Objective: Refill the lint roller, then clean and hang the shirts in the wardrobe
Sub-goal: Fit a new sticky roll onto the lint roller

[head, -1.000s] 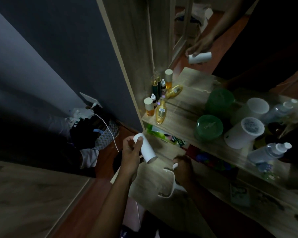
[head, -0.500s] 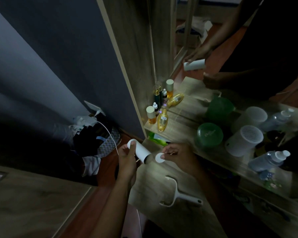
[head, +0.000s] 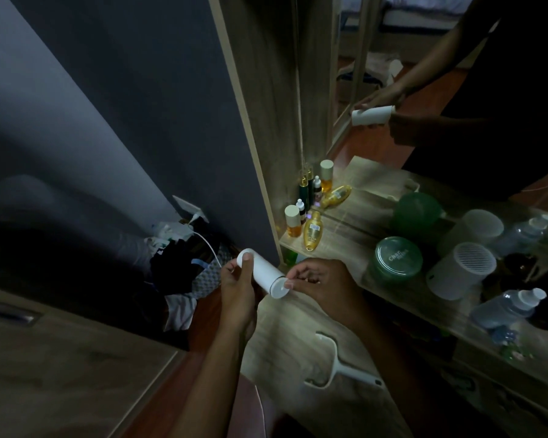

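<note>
Left hand [head: 236, 289] is gripping the refill roll [head: 263, 273] mid-air over the counter's [head: 285, 327] left edge. Right hand [head: 320, 282] is pinching its near end, with the fingertip contact lost in dim light. Roller handle [head: 339, 365] is lying mid-counter.

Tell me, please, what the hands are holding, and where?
The left hand grips the white roll around its body; the right hand pinches its near end.
</note>
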A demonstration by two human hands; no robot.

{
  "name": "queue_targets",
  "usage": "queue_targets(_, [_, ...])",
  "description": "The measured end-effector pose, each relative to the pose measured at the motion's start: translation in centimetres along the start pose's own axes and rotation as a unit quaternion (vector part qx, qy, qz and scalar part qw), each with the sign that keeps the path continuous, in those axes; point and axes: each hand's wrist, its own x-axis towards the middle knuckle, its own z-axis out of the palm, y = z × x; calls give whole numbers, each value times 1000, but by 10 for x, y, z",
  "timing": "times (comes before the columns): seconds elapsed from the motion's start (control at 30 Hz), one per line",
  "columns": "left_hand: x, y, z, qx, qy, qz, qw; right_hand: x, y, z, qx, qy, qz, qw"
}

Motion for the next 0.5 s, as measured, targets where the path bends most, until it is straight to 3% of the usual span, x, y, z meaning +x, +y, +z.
queue_targets(0.5, [-12, 8, -1, 4, 6, 14, 1000, 0, -7, 1, -14, -9, -38, 999])
